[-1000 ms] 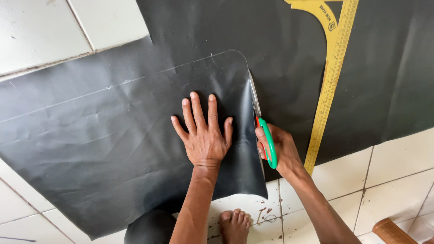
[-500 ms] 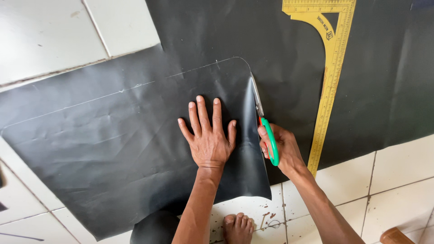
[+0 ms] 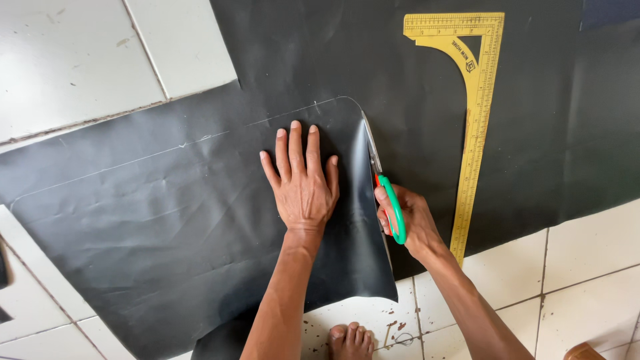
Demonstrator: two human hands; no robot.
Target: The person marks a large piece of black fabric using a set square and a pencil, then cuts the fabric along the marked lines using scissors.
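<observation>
A large black sheet of material [image 3: 167, 220] lies on a white tiled floor, with a chalk outline drawn across it and rounding a corner at the top. My left hand [image 3: 303, 180] presses flat on the sheet, fingers spread, just left of the cut edge. My right hand [image 3: 403, 217] grips green-handled scissors [image 3: 383, 190], whose blades point up along the chalk line near the rounded corner. The cut flap curls up beside the blades.
A yellow tailor's curve ruler [image 3: 477, 100] lies on the black material to the right of the scissors. White floor tiles [image 3: 67, 60] show at upper left and lower right. My bare foot [image 3: 350, 341] rests at the bottom edge.
The scissors have advanced up the chalk line toward the rounded corner. The view has shifted, so the hands and ruler sit lower in the frame.
</observation>
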